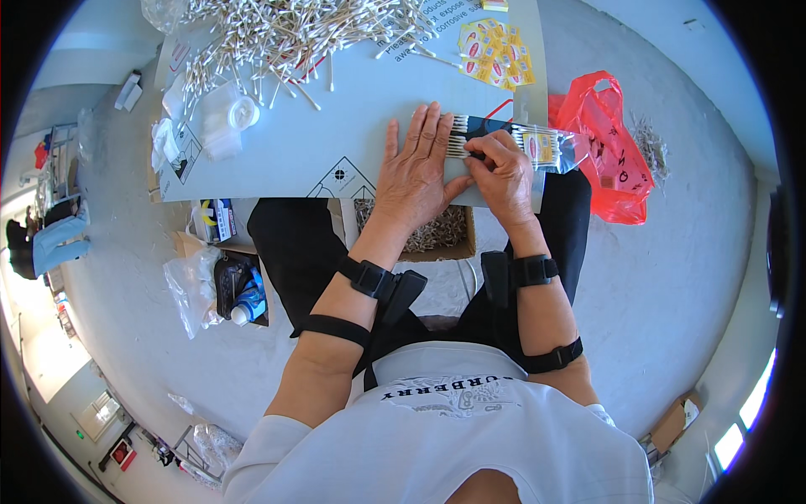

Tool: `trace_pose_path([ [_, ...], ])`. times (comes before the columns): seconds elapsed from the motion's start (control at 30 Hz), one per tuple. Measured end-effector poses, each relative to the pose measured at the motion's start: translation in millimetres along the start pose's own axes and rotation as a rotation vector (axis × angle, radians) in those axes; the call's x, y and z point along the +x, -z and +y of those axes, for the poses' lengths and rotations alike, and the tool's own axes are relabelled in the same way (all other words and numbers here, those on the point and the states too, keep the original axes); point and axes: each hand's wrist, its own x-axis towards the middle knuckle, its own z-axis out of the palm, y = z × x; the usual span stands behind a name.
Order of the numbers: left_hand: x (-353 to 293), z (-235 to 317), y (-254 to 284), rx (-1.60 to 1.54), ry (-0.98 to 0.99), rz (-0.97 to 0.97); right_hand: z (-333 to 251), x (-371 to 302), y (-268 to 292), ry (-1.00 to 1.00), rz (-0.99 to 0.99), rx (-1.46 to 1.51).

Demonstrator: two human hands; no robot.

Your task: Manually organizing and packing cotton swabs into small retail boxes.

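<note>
My left hand (pixel 414 172) lies flat on the board, fingers stretched out, its index finger alongside a short row of cotton swabs (pixel 458 139). Right against these swabs, my right hand (pixel 504 175) is closed in a pinch; whatever is between its fingertips is hidden. Under and beside the fingers runs a dark strip (pixel 477 124). Just past my right hand, a clear packet of cotton swabs (pixel 539 148) with a yellow label lies at the board's right edge, its plastic end sticking out over the edge.
A big heap of loose cotton swabs (pixel 294 34) covers the far side of the board (pixel 336 134). Yellow labels (pixel 495 59) lie far right, clear plastic bags (pixel 220 126) at left. A red plastic bag (pixel 609 151) hangs at right. Below the board stands a box of swabs (pixel 437 235).
</note>
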Motion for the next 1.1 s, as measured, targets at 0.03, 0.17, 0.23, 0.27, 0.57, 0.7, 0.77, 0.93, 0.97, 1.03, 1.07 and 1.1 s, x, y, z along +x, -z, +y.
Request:
trace_pose_path([
  [0.03,0,0,0,-0.002,0.001,-0.002,0,0,0,0.005,-0.001,-0.004],
  [0.17,0,-1,0,0.01,0.001,-0.006,1,0,0,0.005,-0.009,-0.003],
  [0.23,0,-1,-1,0.012,-0.003,-0.001,1,0,-1,-0.001,-0.005,0.012],
  [0.27,0,-1,-1,0.012,-0.003,-0.001,1,0,-1,-0.002,-0.005,0.012],
  [0.57,0,0,0,0.012,-0.005,-0.003,2,0,1,0.008,-0.046,-0.016],
  [0.7,0,-1,0,0.014,-0.006,0.002,-4,-1,0,-0.001,0.014,0.004],
  [0.77,0,-1,0,0.014,-0.007,0.003,-3,-1,0,0.001,0.013,-0.005],
  [0.93,0,-1,0,0.015,-0.01,0.01,3,0,0,0.036,-0.029,-0.038],
  [0.97,0,-1,0,0.015,-0.009,0.01,1,0,0,0.037,-0.029,-0.038],
  [1.03,0,-1,0,0.016,-0.004,-0.001,-5,0,0,-0.009,0.0,0.003],
  [1.07,0,-1,0,0.016,-0.005,-0.001,-6,1,0,-0.009,0.0,0.002],
  [1.1,0,0,1,0.009,-0.001,-0.004,-7,1,0,-0.019,0.012,-0.006],
])
